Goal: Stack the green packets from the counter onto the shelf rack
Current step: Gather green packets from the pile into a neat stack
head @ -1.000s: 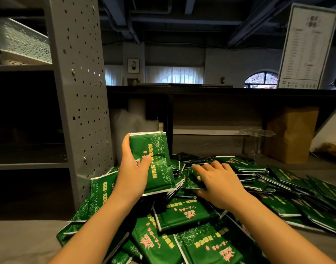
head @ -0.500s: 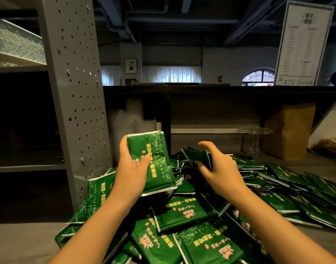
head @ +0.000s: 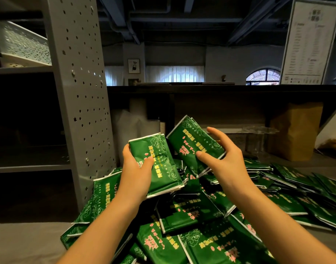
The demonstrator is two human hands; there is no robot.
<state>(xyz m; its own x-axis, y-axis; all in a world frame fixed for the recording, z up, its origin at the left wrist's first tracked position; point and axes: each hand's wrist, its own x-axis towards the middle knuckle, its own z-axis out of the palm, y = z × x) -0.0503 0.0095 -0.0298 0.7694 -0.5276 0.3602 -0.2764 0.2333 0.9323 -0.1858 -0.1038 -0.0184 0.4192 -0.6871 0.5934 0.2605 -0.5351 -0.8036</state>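
My left hand (head: 137, 174) grips a small stack of green packets (head: 159, 164) above the pile, thumb across the top one. My right hand (head: 223, 159) holds another green packet (head: 192, 143), tilted up, with its top corner close to the left stack. Below both hands a heap of several green packets (head: 192, 225) covers the grey counter (head: 20, 242). The grey shelf rack stands at the left, with a perforated upright (head: 81, 92) and a dark lower shelf (head: 30, 166).
A white lattice basket (head: 20, 44) sits on the rack's upper shelf. Behind the heap are a brown paper bag (head: 295, 130), a clear glass container (head: 258, 138) and a white plastic roll (head: 129, 134). A menu sign (head: 312, 40) stands on the dark ledge.
My right hand has lifted a packet off the heap and brought it up and left toward the stack in my left hand. The left hand has held its stack almost still.
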